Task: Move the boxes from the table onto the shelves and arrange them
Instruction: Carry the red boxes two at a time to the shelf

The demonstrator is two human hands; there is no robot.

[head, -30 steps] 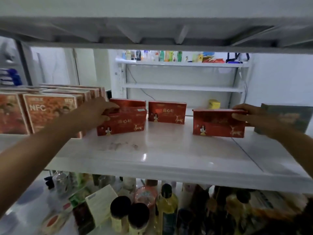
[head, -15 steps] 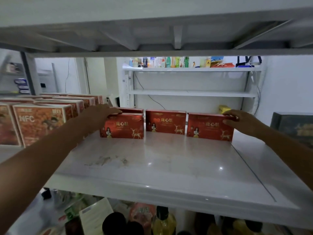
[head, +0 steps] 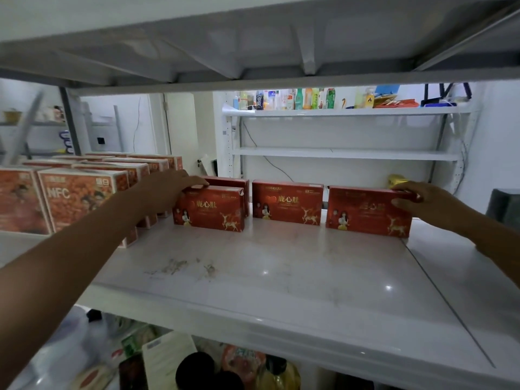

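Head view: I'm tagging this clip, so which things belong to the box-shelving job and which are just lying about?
Job: left red box, middle red box, right red box, shelf, left hand, right hand.
Lying about: orange NFC boxes, far-shelf bottles, yellow box, bottles below.

Shelf (head: 281, 277) front clear before red boxes (head: 287, 202)

Dim foreground under the grey overhead shelf (head: 253, 46); the white back wall (head: 337, 130) is bright. Small glare spots dot the glossy white shelf board (head: 281, 291); edges bow and blur.
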